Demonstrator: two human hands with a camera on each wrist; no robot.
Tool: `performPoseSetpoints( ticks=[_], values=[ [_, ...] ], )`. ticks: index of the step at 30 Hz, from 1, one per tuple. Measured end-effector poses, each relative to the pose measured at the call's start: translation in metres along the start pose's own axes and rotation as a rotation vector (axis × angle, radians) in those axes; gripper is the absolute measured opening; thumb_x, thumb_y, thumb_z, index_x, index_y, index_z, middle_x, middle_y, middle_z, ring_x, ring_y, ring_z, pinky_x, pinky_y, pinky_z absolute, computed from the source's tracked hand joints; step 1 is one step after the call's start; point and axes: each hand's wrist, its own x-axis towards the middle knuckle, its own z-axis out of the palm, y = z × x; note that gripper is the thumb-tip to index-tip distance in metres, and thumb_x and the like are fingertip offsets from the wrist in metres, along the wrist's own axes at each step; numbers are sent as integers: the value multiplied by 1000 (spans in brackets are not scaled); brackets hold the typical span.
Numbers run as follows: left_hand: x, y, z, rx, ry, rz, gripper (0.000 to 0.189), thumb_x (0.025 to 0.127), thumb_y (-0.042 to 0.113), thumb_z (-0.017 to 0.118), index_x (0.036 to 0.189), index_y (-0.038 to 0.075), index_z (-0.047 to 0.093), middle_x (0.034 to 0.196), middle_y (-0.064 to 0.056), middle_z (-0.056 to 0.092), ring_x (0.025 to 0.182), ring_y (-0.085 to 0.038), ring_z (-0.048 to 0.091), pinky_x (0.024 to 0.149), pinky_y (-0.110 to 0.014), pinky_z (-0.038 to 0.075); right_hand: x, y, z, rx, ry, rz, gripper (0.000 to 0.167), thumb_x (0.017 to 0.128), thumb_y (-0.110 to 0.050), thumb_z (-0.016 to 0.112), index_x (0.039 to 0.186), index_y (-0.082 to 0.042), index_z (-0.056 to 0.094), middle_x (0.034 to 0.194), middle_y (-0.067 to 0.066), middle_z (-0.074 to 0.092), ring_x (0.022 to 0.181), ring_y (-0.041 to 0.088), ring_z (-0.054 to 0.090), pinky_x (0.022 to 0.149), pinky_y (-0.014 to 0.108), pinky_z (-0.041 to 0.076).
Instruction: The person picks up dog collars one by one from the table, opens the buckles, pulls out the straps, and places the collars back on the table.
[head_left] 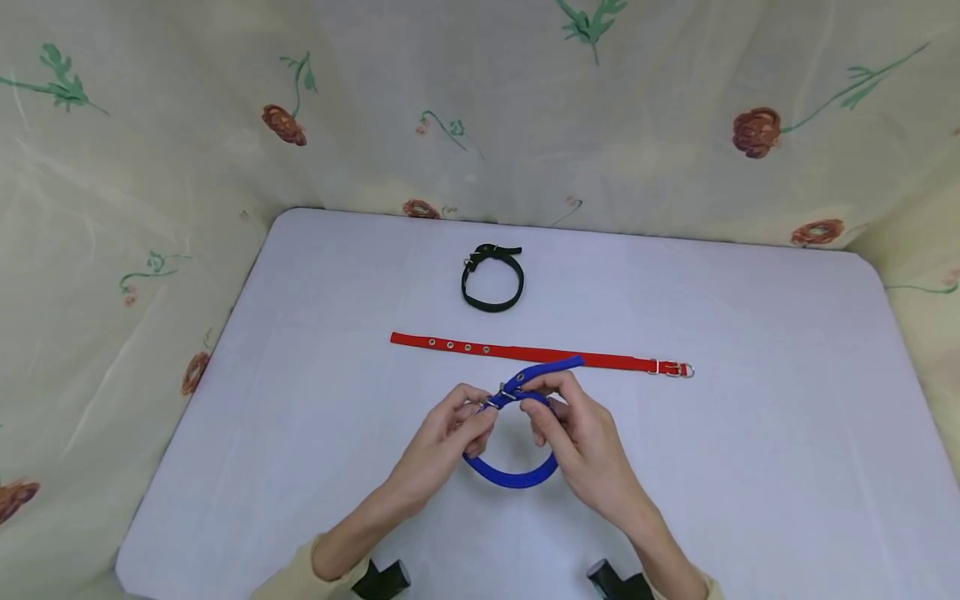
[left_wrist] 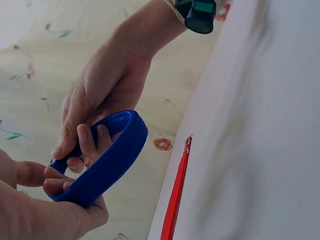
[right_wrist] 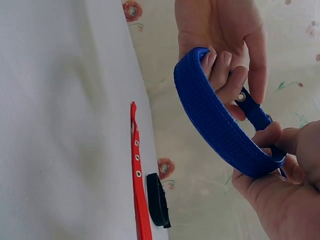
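Both hands hold a blue collar (head_left: 513, 480) bent into a loop above the table. Its strap end runs through the metal buckle (head_left: 507, 390) and sticks out to the upper right. My left hand (head_left: 450, 427) pinches the collar beside the buckle, at the loop's left. With thumb and fingers, my right hand (head_left: 581, 437) grips the strap just right of the buckle. A metal eyelet (right_wrist: 241, 96) shows on the strap in the right wrist view. In the left wrist view, the wide blue band (left_wrist: 112, 167) curves between the two hands.
A red collar (head_left: 570, 358) lies stretched out flat beyond the hands, eyelets at left, buckle at right. Farther back rests a black collar (head_left: 491, 307), buckled into a ring. The white table (head_left: 787, 433) meets a flowered cloth (head_left: 510, 108) at its far edge.
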Motion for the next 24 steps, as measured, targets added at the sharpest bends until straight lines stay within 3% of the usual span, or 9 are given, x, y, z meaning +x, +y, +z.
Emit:
performPoseSetpoints(
  ticks=[12, 16, 24],
  values=[
    [2, 1, 1, -4, 42, -63, 28, 111, 33, 60, 122, 7, 58, 66, 2, 42, 67, -17, 44, 67, -25, 36, -1, -1, 0, 24, 46, -20, 21, 107, 0, 62, 127, -2, 57, 95, 10, 62, 63, 7, 60, 56, 22, 52],
    [2, -1, 0, -13, 17, -54, 31, 113, 33, 56, 126, 5, 59, 69, 3, 41, 68, -17, 43, 67, -25, 36, -2, 0, -1, 27, 41, -20, 21, 106, 0, 62, 127, -2, 57, 91, 8, 61, 62, 7, 59, 55, 22, 51],
    [-1, 0, 0, 40, -12, 10, 27, 114, 29, 54, 131, 8, 60, 85, -2, 52, 77, -17, 50, 69, -22, 40, -2, -1, -1, 22, 19, -12, 22, 106, -1, 63, 127, -3, 58, 87, 8, 61, 61, 7, 59, 55, 22, 51]
  ],
)
